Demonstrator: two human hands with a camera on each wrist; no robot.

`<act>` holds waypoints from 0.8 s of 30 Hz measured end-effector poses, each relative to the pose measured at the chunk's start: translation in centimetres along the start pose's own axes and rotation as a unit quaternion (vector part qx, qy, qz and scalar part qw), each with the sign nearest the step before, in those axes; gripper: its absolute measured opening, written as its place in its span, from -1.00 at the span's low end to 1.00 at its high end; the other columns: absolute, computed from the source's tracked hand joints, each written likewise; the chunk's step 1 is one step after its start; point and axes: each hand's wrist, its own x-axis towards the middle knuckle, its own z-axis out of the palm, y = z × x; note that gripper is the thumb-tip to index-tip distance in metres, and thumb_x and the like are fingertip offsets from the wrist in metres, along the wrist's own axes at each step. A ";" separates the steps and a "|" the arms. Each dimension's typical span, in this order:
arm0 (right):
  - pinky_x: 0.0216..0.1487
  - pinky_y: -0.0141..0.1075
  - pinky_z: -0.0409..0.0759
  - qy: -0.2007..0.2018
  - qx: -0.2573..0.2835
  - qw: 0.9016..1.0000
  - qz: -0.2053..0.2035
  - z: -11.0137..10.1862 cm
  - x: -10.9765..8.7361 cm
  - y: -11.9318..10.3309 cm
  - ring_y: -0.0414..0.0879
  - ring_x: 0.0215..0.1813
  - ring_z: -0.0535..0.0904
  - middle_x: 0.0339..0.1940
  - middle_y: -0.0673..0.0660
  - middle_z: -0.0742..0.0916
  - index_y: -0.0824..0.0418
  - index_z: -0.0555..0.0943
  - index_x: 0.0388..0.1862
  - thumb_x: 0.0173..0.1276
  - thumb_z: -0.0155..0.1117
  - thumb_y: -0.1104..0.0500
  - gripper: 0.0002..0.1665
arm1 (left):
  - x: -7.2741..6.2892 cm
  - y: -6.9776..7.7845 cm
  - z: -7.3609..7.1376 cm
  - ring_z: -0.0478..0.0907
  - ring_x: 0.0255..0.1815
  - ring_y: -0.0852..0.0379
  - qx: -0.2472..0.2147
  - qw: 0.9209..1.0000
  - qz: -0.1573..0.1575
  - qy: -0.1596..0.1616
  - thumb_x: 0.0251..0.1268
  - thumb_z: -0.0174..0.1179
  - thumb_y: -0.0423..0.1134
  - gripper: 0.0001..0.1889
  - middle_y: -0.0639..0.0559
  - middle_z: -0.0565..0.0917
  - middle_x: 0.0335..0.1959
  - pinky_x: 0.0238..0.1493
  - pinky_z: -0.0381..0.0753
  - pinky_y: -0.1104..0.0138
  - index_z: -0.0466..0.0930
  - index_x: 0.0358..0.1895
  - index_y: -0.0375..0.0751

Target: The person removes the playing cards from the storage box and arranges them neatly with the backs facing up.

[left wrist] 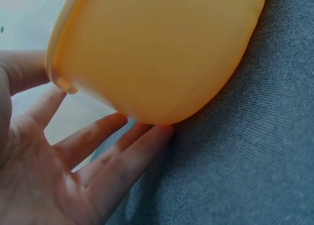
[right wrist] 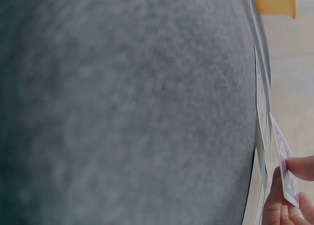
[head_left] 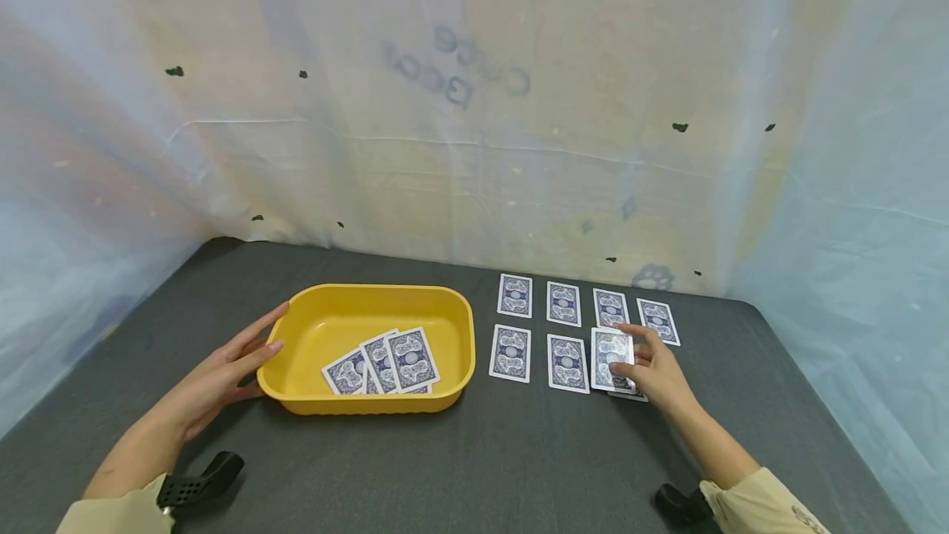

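My right hand (head_left: 656, 369) pinches a playing card (head_left: 610, 348) between thumb and fingers, raised above the cards on the table. In the right wrist view, this card (right wrist: 285, 166) is seen nearly edge-on. Another face-down card (head_left: 630, 395) lies partly hidden beneath it. My left hand (head_left: 215, 377) touches the left end of a yellow tray (head_left: 315, 406), thumb and index finger at the rim. The left wrist view has its other fingers (left wrist: 130, 158) fairly straight against the tray's outer wall. Several blue-backed cards (head_left: 413, 359) overlap inside the tray, toward its front right.
Face-down cards lie in two rows right of the tray, including one in the back row (head_left: 515, 295) and one in the front row (head_left: 510, 353). A dark grey cloth covers the table (head_left: 460, 476). Pale hanging sheets (head_left: 474, 147) enclose the back and sides.
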 end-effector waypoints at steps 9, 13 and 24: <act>-0.34 -0.38 0.45 -0.001 -0.025 1.000 0.010 -1.0 -0.2 0.9 -0.23 -0.34 0.45 -0.14 0.30 0.66 0.32 0.23 0.42 0.22 0.33 0.27 -0.19 | -0.2 0.2 0.0 0.05 0.44 -0.38 -0.001 1.000 0.002 -0.003 0.52 -0.15 0.10 -0.29 -0.37 -0.13 0.52 0.11 0.45 -0.21 -0.39 0.52 0.37; -0.17 -0.25 0.47 -0.005 -0.048 0.999 0.014 -1.6 -0.1 1.2 -0.06 -0.19 0.48 -0.01 0.41 0.62 0.30 0.24 0.43 0.23 0.32 0.24 -0.20 | -0.2 0.2 0.0 0.06 0.43 -0.36 -0.002 1.000 0.001 -0.003 0.52 -0.15 0.10 -0.29 -0.36 -0.10 0.52 0.11 0.46 -0.20 -0.39 0.53 0.36; -0.06 -0.20 0.54 -0.028 -0.045 0.998 0.036 -3.7 -0.4 1.9 0.04 0.00 0.51 0.18 0.49 0.49 0.33 0.12 0.49 0.34 0.22 0.19 -0.18 | -0.1 0.1 -0.1 0.06 0.43 -0.36 0.001 1.000 -0.003 -0.003 0.52 -0.15 0.10 -0.28 -0.37 -0.10 0.51 0.10 0.46 -0.19 -0.41 0.53 0.33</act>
